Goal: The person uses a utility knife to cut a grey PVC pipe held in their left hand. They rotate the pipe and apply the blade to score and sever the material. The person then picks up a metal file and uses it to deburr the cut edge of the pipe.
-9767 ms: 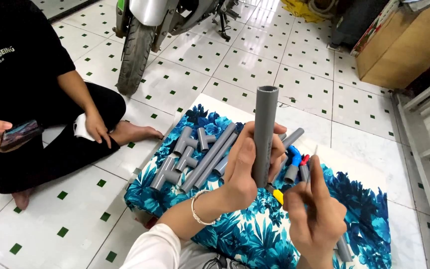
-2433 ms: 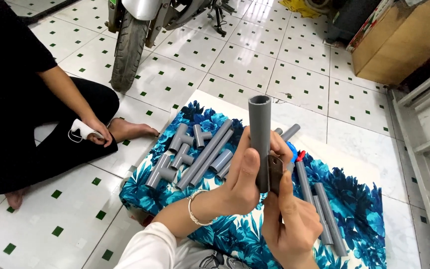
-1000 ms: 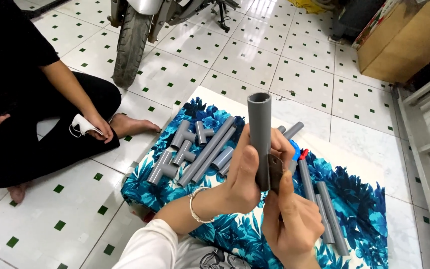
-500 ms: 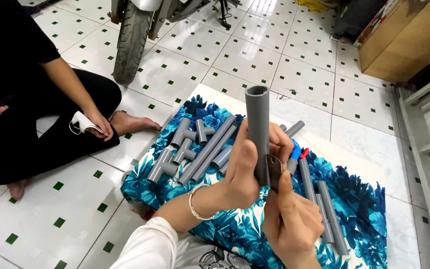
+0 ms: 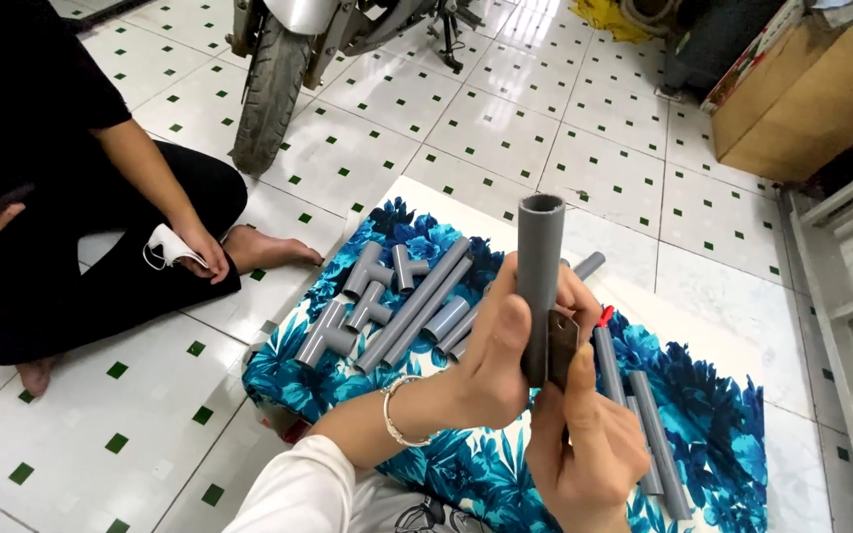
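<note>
My left hand (image 5: 501, 350) grips a grey plastic pipe (image 5: 539, 259) and holds it upright over a blue floral cloth (image 5: 466, 464). My right hand (image 5: 584, 444) presses a small brown sheet (image 5: 562, 347), like sandpaper, against the pipe's lower part. On the cloth beyond my hands lie several grey pipe lengths (image 5: 417, 301) and tee fittings (image 5: 365, 268). More grey pipes (image 5: 644, 415) lie to the right of my hands. A small red object (image 5: 604, 315) peeks out behind my left hand.
A person in black (image 5: 41, 197) sits cross-legged on the tiled floor at left, a white mask (image 5: 165, 242) by one hand. A motorbike wheel (image 5: 267, 79) stands behind the cloth. A cardboard box (image 5: 802, 89) and a metal frame (image 5: 851, 296) are at right.
My right hand earlier held a thin tool away from the pipe; it has since moved onto the pipe with the brown sheet. In the last second the hands barely shifted.
</note>
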